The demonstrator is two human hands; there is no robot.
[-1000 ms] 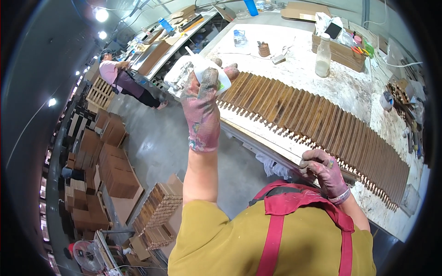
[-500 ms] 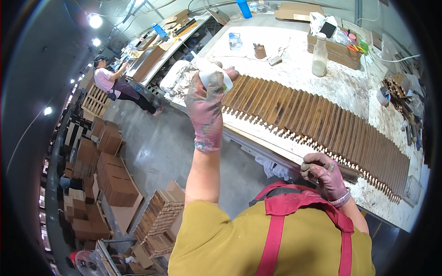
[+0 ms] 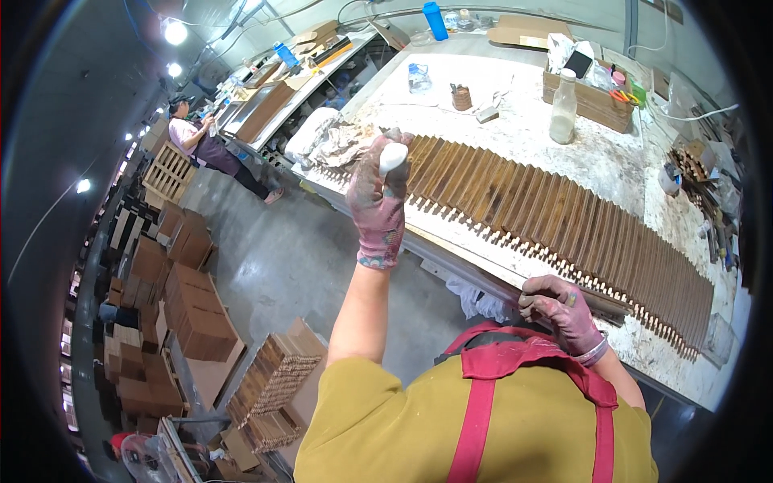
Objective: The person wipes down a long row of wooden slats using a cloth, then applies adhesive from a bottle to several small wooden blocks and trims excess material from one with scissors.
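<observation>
At the far left of the scene stacks of brown cardboard boxes [image 3: 189, 310] stand on the grey floor, and beyond them another person [image 3: 211, 149] in a pink top stands beside a wooden pallet [image 3: 167, 173]. Nearer, low in the picture, bundles of wooden slats [image 3: 270, 378] lie stacked.

The left hand [image 3: 377, 205], in a stained pink glove, is raised at the near left end of the workbench [image 3: 531, 137]. Its fingers are closed around a small white pad or cloth [image 3: 392, 157], which sits just above the left end of a long row of dark brown wooden strips [image 3: 555, 221]. Whether the pad touches the wood cannot be told.

The strips lie side by side across the bench, running from the left hand to the far right edge. All look evenly dark, so the colour seems already on them; by that look, the work appears well along, though any difference between wiped and unwiped strips does not show.

The right hand [image 3: 564, 310], also gloved, is curled over the near edge of the bench, gripping the edge beside the strips and holding no tool.

Farther right on the bench stand a white plastic bottle [image 3: 563, 109] and a cardboard tray [image 3: 592, 101] of small items.
</observation>
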